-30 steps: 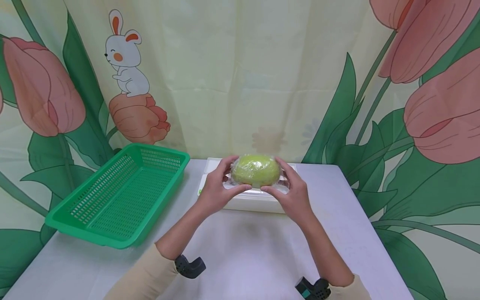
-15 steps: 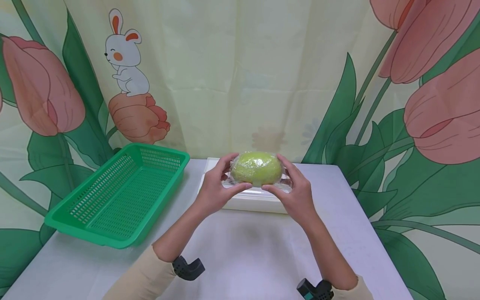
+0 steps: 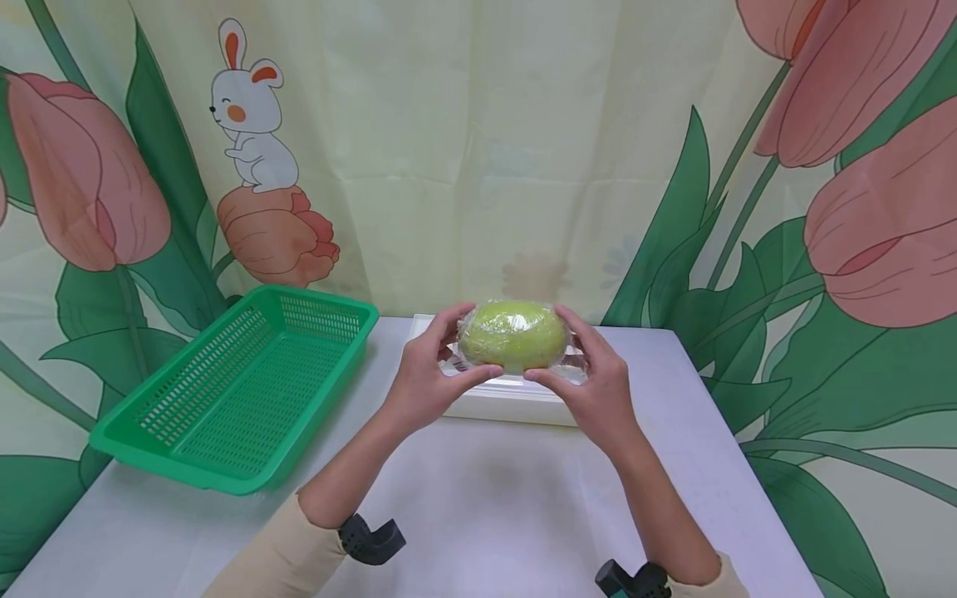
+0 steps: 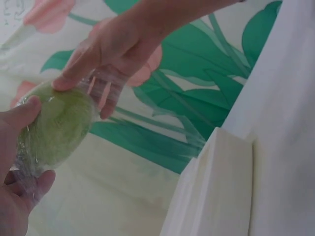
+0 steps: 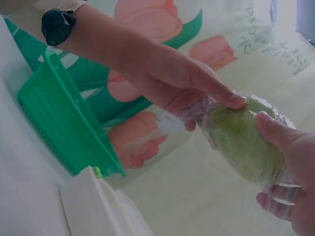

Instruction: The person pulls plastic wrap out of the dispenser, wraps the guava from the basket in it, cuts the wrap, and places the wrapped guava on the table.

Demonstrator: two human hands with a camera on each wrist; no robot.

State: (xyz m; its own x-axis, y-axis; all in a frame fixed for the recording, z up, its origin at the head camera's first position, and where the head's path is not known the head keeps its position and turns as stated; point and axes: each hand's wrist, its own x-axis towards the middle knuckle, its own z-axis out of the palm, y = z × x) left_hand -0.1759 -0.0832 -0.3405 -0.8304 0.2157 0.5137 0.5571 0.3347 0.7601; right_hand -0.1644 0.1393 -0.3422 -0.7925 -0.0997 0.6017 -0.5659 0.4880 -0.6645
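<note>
A green oval fruit (image 3: 514,334) in clear cling film is held up between both hands, over a long white box (image 3: 508,407). My left hand (image 3: 422,380) grips its left end, thumb on the near side and fingers behind. At the other end my right hand (image 3: 601,392) grips it the same way. In the left wrist view, a sheet of cling film (image 4: 170,120) stretches from the fruit down to the box. The right wrist view shows wrinkled film bunched about the fruit (image 5: 241,137) and across the fingers. The fingers behind the fruit are partly hidden in the head view.
A green plastic basket (image 3: 247,407) with slotted walls stands on the left of the white table (image 3: 501,515). Behind the table hangs a curtain (image 3: 478,166) printed with tulips and a rabbit. A dark camera is strapped at each wrist.
The fruit has risen slightly and looks a little larger, in the same two-handed hold. My right hand has shifted slightly to the right. The basket and box have stayed put.
</note>
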